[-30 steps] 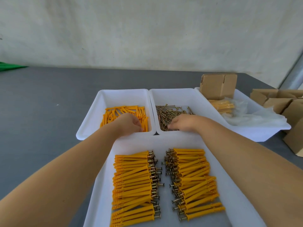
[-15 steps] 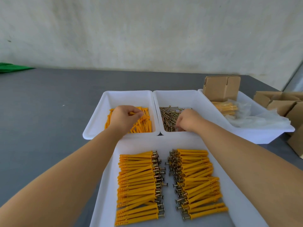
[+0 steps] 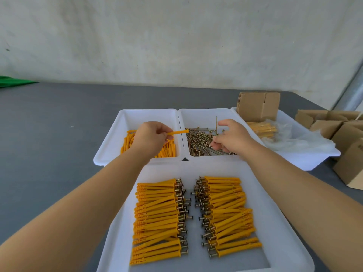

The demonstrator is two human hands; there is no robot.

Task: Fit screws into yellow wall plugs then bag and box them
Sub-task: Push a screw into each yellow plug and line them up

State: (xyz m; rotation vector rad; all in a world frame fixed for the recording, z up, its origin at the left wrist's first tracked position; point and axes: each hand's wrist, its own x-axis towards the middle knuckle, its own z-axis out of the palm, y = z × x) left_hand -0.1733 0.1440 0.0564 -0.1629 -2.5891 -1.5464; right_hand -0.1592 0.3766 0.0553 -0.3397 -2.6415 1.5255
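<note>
Left hand (image 3: 151,135) is pinching one yellow plug (image 3: 177,132), its open end pointing toward the right hand (image 3: 228,138), which is pinching an upright screw (image 3: 216,124). Advice: tip the screw level, align with the plug's mouth, push straight.

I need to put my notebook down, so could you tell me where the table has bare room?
The grey table is bare left of the plug bin and behind the bins toward the wall. The right side is crowded with a bag bin and cardboard boxes.
</note>
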